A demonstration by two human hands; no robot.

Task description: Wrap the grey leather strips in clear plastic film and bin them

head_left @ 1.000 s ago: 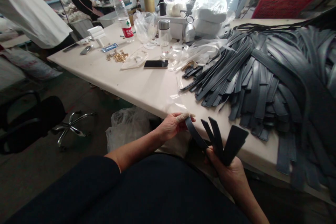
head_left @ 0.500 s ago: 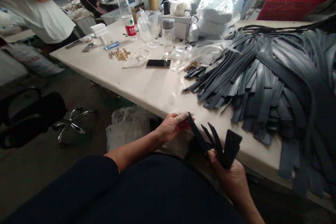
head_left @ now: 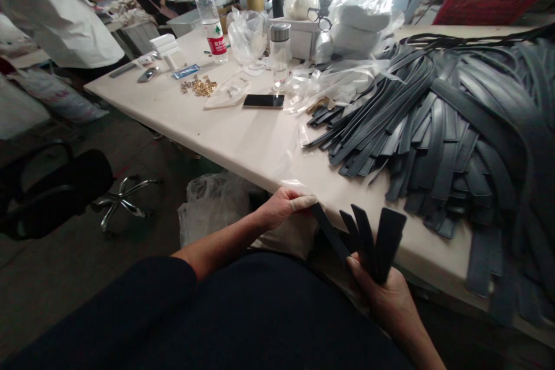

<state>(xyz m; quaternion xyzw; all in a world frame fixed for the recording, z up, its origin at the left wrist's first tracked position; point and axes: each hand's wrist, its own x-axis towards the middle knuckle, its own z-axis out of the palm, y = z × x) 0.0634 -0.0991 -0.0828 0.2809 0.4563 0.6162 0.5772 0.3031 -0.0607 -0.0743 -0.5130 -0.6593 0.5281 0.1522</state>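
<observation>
Your left hand (head_left: 295, 203) and right hand (head_left: 381, 286) grip black straps (head_left: 389, 243); beyond them, a pale table (head_left: 221, 130); leftward, a chair (head_left: 89, 182).

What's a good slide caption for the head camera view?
Left hand pinches one dark strap at its end; right hand grips a bunch beside a table heaped with straps.

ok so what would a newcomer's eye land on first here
Probably the big heap of dark straps on the right of the table. Next, at its near edge, the left hand pinching one strap and the right hand gripping a fanned bunch. Then the red-capped bottle, left of centre, farther back.
</observation>
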